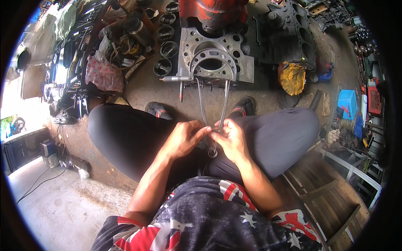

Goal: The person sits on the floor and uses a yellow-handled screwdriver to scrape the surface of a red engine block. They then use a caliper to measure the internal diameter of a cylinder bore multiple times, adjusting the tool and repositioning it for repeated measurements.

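Note:
Low in front of my body, my left hand point(186, 136) and my right hand point(230, 140) meet with fingers pinched on a slim metal caliper point(224, 102). Its two long legs spread away from me, and the rounded end hangs below my fingers. Beyond the hands, a large outside micrometer point(212, 53) with a holed, arched frame lies at the near end of a grey metal engine block point(188, 39). The micrometer's barrel sticks out to the left. The caliper's leg tips reach the gap of the micrometer; whether they touch it, I cannot tell.
A red engine part point(213, 12) stands at the block's far end. Several pistons point(162, 67) line its left side. A dark engine block point(289, 37) and a yellow cloth point(292, 78) are at the right. A wooden pallet point(326, 196) lies near right, a metal flask point(137, 28) far left.

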The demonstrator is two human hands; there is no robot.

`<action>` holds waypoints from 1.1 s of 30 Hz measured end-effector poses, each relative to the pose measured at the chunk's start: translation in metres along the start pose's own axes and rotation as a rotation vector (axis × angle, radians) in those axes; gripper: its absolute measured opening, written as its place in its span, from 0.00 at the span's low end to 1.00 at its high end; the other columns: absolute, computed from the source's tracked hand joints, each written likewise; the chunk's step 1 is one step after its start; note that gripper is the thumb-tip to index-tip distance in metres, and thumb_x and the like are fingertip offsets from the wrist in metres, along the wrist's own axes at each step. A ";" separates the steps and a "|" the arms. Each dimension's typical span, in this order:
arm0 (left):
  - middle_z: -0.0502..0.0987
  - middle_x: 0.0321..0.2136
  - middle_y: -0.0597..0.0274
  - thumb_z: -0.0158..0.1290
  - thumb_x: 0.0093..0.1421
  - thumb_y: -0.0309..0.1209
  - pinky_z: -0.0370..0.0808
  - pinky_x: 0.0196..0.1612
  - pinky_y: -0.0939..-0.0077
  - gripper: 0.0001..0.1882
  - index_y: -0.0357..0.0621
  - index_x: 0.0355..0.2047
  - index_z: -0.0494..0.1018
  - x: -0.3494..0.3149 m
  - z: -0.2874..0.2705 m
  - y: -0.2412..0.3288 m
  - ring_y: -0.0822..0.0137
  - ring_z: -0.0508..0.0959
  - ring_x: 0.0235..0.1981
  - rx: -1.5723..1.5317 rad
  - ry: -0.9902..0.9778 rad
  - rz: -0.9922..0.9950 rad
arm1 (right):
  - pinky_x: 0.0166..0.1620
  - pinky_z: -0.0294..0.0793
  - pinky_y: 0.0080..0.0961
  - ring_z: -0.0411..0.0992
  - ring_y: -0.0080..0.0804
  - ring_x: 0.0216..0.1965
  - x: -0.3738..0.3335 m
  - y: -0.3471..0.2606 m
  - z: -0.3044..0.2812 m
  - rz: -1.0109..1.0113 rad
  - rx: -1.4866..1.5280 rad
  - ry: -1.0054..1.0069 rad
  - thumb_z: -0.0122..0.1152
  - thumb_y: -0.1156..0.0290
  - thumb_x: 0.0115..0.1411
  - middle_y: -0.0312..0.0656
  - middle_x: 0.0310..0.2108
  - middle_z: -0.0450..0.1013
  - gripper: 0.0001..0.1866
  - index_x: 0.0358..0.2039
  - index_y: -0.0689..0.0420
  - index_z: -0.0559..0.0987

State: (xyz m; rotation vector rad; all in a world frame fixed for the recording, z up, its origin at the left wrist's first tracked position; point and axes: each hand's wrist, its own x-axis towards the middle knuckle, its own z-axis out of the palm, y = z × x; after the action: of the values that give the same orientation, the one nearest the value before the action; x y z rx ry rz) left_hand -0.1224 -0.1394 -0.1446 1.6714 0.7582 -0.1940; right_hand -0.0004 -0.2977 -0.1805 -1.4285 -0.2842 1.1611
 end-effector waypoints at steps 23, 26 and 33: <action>0.76 0.28 0.61 0.52 0.70 0.34 0.72 0.29 0.80 0.11 0.37 0.42 0.75 0.034 -0.062 0.068 0.73 0.73 0.25 -0.720 0.287 0.357 | 0.40 0.86 0.29 0.80 0.26 0.36 -0.043 -0.049 -0.030 0.114 0.741 -0.630 0.70 0.86 0.54 0.41 0.35 0.79 0.19 0.44 0.61 0.74; 0.81 0.29 0.62 0.53 0.70 0.37 0.73 0.28 0.81 0.19 0.35 0.53 0.75 0.065 -0.023 0.068 0.77 0.75 0.23 -0.320 0.248 0.242 | 0.36 0.86 0.32 0.81 0.33 0.33 -0.044 -0.049 -0.033 0.068 0.781 -0.546 0.71 0.86 0.52 0.44 0.33 0.79 0.21 0.45 0.62 0.73; 0.81 0.26 0.64 0.60 0.65 0.34 0.68 0.21 0.83 0.39 0.49 0.72 0.54 0.090 0.037 0.043 0.80 0.73 0.21 -0.239 0.108 0.147 | 0.33 0.86 0.32 0.82 0.38 0.31 -0.045 -0.043 -0.034 0.063 0.729 -0.459 0.71 0.86 0.51 0.45 0.32 0.79 0.22 0.44 0.62 0.72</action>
State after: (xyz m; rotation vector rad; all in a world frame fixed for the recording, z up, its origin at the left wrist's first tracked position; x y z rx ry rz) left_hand -0.0181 -0.1424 -0.1657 1.5107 0.7063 0.0884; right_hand 0.0243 -0.3409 -0.1298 -0.5330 -0.1071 1.4445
